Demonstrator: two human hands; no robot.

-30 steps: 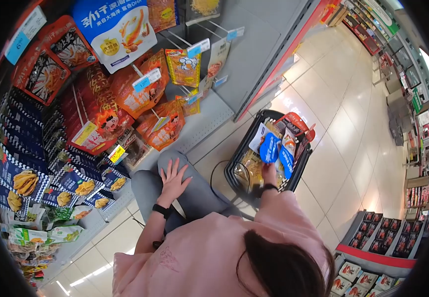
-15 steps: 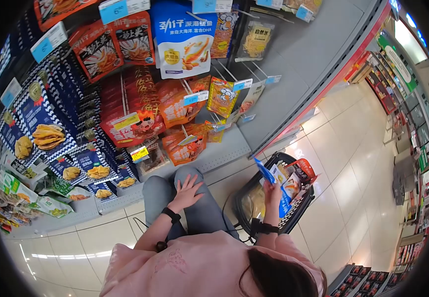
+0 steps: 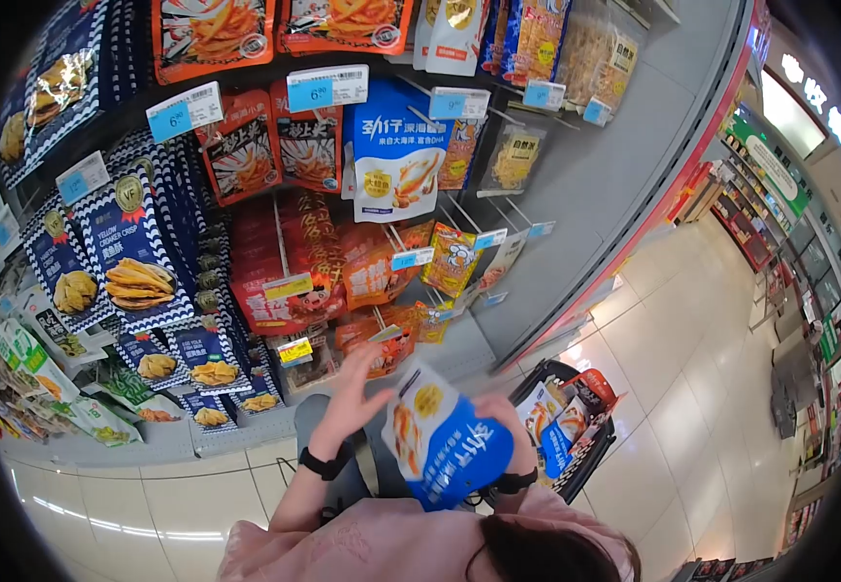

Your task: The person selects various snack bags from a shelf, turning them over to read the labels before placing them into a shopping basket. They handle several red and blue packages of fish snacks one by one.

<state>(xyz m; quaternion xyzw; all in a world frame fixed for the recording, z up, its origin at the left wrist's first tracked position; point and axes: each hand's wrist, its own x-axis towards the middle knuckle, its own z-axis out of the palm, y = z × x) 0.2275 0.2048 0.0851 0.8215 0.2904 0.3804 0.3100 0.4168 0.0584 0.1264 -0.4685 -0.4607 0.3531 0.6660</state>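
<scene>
In the head view, my right hand point(image 3: 502, 415) grips a blue and white snack bag point(image 3: 448, 441) by its right edge, holding it over my lap. The bag is tilted, its printed front turned up. My left hand point(image 3: 346, 398) is raised at the bag's left side with fingers apart, holding nothing. A similar blue and white bag point(image 3: 399, 160) hangs on the shelf in front. Beside me on the right, a dark shopping basket point(image 3: 590, 464) contains another blue and white bag point(image 3: 558, 438) and a red and black packet point(image 3: 591, 390).
Shelf racks carry navy packets point(image 3: 137, 257), red packets point(image 3: 280, 267) and small yellow packets point(image 3: 450, 257). Price tags point(image 3: 326, 87) stick out on hooks. The grey shelf panel point(image 3: 624, 145) ends at an aisle with a tiled floor point(image 3: 678, 330).
My right hand has brought a blue and white bag from the basket to above my lap. My left hand has lifted off my knee towards it. The view has shifted, showing more upper shelf.
</scene>
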